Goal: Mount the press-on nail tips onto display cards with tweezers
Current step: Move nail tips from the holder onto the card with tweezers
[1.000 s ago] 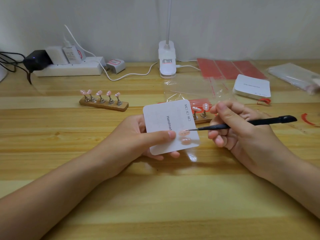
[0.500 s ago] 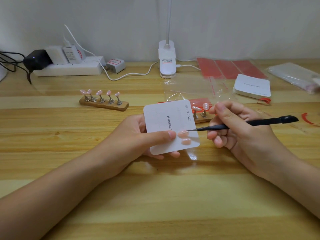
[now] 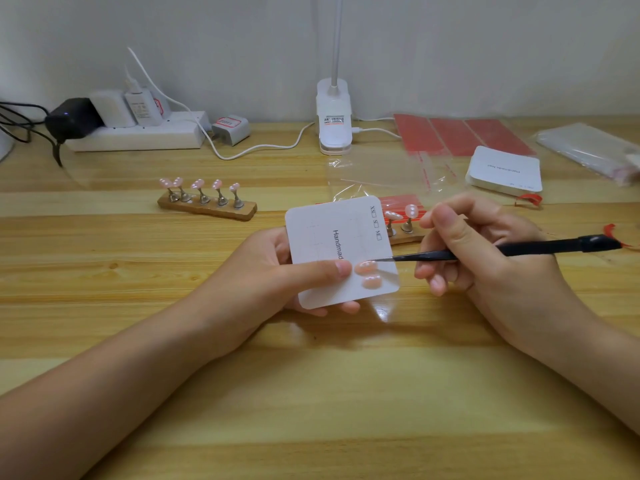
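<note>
Head view: tabletop [image 3: 311, 393] scene, left to right.
Power strip [image 3: 138, 135]: 10 o'clock.
Nail stand [image 3: 207, 202]: 11 o'clock.
Left hand [image 3: 273, 271]: pinches display card [image 3: 332, 244], thumb atop.
Nail tips [image 3: 367, 274]: card's 5 o'clock corner.
Right hand [image 3: 485, 254]: grips tweezers [image 3: 502, 249], tip touching upper nail.
Second stand [image 3: 403, 226]: partly hidden behind the card.
Card stack [image 3: 504, 171]: 1 o'clock.

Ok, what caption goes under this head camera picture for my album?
Left hand holds a display card while tweezers in the right hand touch a pink nail tip.

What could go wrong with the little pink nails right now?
The tweezers in the right hand touch the upper nail on the card; a slip might push it crooked or into the lower nail close beside it. The left hand holds the card in the air by its thumb, so pressing hard might tilt it.
</note>
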{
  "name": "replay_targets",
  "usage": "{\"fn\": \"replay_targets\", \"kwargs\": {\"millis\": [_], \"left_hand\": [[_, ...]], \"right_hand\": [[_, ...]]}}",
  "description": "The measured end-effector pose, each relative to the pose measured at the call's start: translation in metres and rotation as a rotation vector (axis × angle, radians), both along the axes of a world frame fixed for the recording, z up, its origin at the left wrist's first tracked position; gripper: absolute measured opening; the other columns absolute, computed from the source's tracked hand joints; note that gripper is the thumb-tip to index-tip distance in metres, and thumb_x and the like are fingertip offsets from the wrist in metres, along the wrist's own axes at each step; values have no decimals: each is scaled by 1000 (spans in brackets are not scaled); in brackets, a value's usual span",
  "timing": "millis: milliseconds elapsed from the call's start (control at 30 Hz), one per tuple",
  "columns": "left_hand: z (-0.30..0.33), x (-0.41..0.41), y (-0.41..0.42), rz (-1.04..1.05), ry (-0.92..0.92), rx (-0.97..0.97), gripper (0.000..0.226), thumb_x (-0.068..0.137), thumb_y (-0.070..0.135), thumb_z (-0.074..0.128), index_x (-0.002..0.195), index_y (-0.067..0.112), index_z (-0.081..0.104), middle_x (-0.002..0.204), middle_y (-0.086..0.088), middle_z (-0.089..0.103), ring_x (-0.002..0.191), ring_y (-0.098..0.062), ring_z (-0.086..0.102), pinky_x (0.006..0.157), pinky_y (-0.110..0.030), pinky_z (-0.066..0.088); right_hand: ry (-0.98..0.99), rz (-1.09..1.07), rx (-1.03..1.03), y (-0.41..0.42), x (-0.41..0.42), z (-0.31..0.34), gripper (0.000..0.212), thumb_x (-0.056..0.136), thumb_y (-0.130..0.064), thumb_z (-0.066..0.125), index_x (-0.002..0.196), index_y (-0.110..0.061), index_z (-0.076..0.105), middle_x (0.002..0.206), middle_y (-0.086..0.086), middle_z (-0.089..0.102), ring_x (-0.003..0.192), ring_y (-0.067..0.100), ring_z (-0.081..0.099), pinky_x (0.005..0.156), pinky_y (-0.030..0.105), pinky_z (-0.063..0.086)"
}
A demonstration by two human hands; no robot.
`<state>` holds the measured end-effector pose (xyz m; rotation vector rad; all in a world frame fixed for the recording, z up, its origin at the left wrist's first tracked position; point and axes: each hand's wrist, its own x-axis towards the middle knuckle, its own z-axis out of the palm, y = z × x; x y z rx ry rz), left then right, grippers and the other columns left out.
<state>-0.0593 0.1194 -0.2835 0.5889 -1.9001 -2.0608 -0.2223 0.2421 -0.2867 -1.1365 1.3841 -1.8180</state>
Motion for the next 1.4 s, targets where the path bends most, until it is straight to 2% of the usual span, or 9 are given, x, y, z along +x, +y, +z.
{"fn": "replay_targets", "kwargs": {"millis": [267,467,567,700,833,900,1000,1200,1400], "left_hand": [[1,1,1,8,-2,-16,22,71,15,65,88,28,73,88,-2,74,66,-18,71,48,-16,49],[4,0,1,51,1,11,20,68,17,65,79,31,75,85,-2,74,65,-17,71,46,-15,48],[4,-1,2,60,-4,11,16,67,17,66,78,25,75,84,-2,74,65,-18,71,46,-15,48],[2,-1,3,67,-16,-4,14,68,17,66,81,18,71,86,-3,74,66,-19,71,46,-16,48],[2,-2,4,57,-21,-25,18,68,18,66,85,20,72,87,-2,74,66,-19,71,45,-16,48],[3,-3,5,39,-16,-41,23,70,19,65,91,27,70,87,0,74,66,-18,71,46,-15,48],[3,-4,7,25,-10,-74,25,71,20,64,93,33,67,86,3,74,66,-16,71,46,-14,47],[3,-5,10,42,-9,-75,15,68,18,76,83,23,73,84,1,74,64,-18,71,44,-14,46],[4,-5,11,46,16,-58,21,65,19,65,85,17,72,82,-1,74,63,-18,70,45,-13,46]], "right_hand": [[247,-56,-6,5,4,3,14,85,-24,51,78,-14,57,56,1,62,42,10,55,49,19,48],[155,-139,-53,4,2,0,22,88,-23,49,68,-20,58,50,1,59,39,13,49,45,18,43],[-29,-249,-102,4,-2,1,38,90,-40,39,64,-26,62,52,4,63,39,17,51,42,17,40],[1,-364,22,3,-1,4,57,86,-61,23,62,-29,64,52,8,65,36,22,57,39,18,39],[151,-256,51,-3,8,0,18,81,-37,57,66,-29,51,68,-3,71,55,11,65,47,17,46],[210,-157,56,-5,12,-4,22,72,-21,66,76,-24,44,72,-3,68,64,13,66,57,20,51],[220,-61,78,-6,15,-7,30,68,-16,67,80,-21,40,71,0,64,71,24,68,63,28,53],[216,15,69,-6,16,-7,30,68,-9,67,77,-21,41,71,1,55,73,41,60,60,41,52],[153,77,56,-8,14,-6,30,69,-5,66,75,-24,44,69,2,54,66,18,59,60,26,51]]}}
